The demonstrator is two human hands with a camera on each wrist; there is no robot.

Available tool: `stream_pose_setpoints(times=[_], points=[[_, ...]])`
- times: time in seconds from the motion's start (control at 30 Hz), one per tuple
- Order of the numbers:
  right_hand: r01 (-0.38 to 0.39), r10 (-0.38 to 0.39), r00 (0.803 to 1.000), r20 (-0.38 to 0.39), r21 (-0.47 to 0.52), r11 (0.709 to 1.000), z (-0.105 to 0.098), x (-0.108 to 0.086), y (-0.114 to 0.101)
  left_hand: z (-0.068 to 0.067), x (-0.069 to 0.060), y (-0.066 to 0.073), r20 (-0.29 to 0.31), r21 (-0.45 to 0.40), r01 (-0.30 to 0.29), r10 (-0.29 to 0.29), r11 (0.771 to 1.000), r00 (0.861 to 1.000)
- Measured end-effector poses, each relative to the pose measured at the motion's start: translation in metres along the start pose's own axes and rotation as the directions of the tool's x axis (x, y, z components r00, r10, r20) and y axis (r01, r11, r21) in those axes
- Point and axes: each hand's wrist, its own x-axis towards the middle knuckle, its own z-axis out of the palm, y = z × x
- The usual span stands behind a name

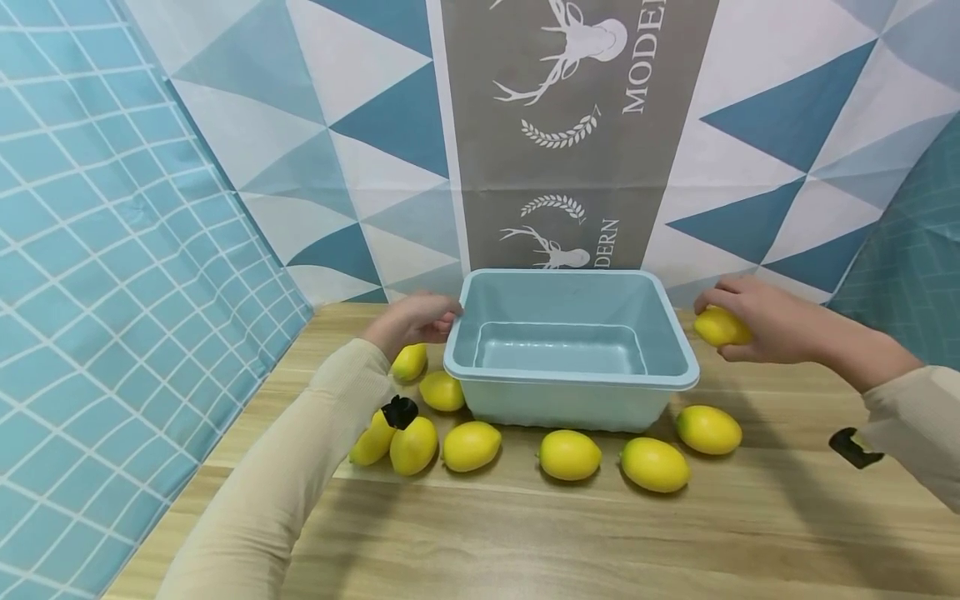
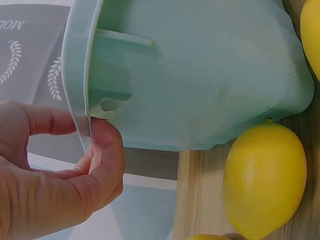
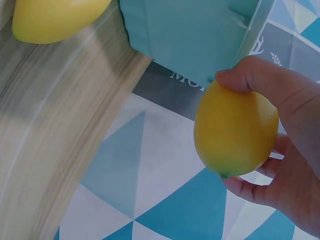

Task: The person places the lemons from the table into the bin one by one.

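A light blue plastic bin (image 1: 562, 402) stands on the wooden table, and no lemon shows inside it. My left hand (image 1: 420, 321) pinches the bin's left rim between thumb and fingers; the left wrist view shows this hand (image 2: 65, 170) at the rim's edge (image 2: 77, 65). To the right of the bin, my right hand (image 1: 780, 325) holds a yellow lemon (image 1: 722, 327) above the table. In the right wrist view the thumb and fingers of that hand (image 3: 285, 135) curl round the lemon (image 3: 235, 130).
Several lemons lie along the bin's front, among them one at the middle (image 1: 569, 455) and one at the right (image 1: 708, 429). More lemons (image 1: 442, 391) sit left of the bin, partly below my left forearm. A patterned cloth (image 1: 390, 125) hangs behind the table (image 1: 480, 533).
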Motion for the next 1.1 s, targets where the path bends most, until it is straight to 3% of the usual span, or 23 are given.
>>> stream_pose_setpoints(times=[0.23,1.1], points=[[-0.045,0.045,0.999,0.005,-0.017,0.999,-0.006,0.002,-0.003,0.002,-0.003,0.001,0.012,-0.005,-0.004,0.004,1.000,1.000],[-0.035,0.037,0.998,0.041,-0.049,0.998,-0.030,0.020,-0.007,0.002,-0.001,0.000,0.024,0.007,-0.020,0.020,1.000,1.000]])
